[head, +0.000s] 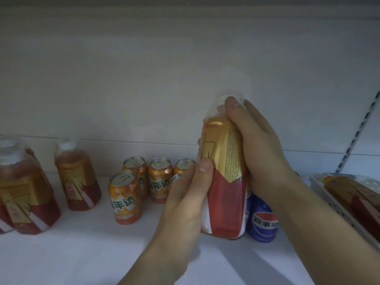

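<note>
- Your left hand [185, 198] grips the bottle [226, 171] low; your right hand [261, 145] wraps its upper side
- Bottle upright, just left of the blue can [262, 221]; orange cans [125, 198] farther left

Orange soda cans [125, 197] cluster on the white shelf [92, 254], tea bottles [77, 175] at left, a Pepsi can [262, 221] and tray [341, 212] right.

A white shelf board [82, 256] meets a pale back panel [144, 79], a slotted upright [356, 136] at right, in dim light.
</note>
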The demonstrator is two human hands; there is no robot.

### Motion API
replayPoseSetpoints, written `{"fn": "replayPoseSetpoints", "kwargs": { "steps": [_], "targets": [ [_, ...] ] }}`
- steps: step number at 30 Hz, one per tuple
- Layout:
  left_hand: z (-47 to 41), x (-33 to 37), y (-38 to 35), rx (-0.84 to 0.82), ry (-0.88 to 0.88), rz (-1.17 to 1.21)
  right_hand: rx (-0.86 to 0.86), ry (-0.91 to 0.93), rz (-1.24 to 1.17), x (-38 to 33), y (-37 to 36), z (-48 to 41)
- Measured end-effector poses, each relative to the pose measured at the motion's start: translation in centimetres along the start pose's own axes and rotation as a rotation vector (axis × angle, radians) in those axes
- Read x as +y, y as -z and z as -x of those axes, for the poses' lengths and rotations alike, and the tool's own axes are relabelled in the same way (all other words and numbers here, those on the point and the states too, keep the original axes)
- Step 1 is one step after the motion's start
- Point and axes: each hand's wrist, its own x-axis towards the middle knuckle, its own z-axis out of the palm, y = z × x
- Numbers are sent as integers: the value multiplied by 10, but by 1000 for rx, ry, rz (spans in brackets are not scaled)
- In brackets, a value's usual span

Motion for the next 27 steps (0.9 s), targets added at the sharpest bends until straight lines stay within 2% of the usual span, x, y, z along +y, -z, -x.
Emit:
{"fn": "replayPoseSetpoints", "kwargs": {
  "steps": [1, 3, 5, 6, 8, 10, 13, 14, 16, 18, 20, 22, 24, 26, 27],
  "targets": [
    [3, 2, 7, -86, 8, 46, -4, 4, 12, 0, 0, -1],
    [6, 7, 11, -26, -3, 55, -24, -7, 5, 1, 3, -2],
    [11, 16, 0, -64, 27, 153, -61, -67, -49, 2, 5, -3],
    [16, 23, -8, -23, 96, 188, -73, -96, -71, 1, 4, -3],
    [5, 17, -6, -68, 67, 163, -67, -112, -101, 2, 4, -4],
    [-3, 6, 9, 49, 64, 111, -63, -98, -109, 3, 3, -3],
    [1, -5, 3, 120, -54, -35, -74, -81, -127, 3, 2, 0],
    [5, -6, -3, 98, -39, -42, -74, -79, -132, 3, 1, 0],
    [26, -10, -4, -24, -135, -98, -71, -80, -131, 3, 0, 0],
    [23, -11, -2, -51, -278, -140, -78, -84, -115, 4, -1, -2],
    [15, -17, 4, -39, -336, -115, -98, -93, -87, 6, -1, -3],
    [16, -18, 7, -57, -305, -42, -131, -96, -47, 7, -1, -2],
    [13, -13, 4, -106, -183, 110, -157, -91, -10, 6, -1, -1],
    [6, -6, 4, -103, -67, 128, -135, -61, 16, 4, -1, 1],
    [2, -6, 7, -81, -69, 107, -109, -34, 28, 3, -1, 2]
  ]
}}
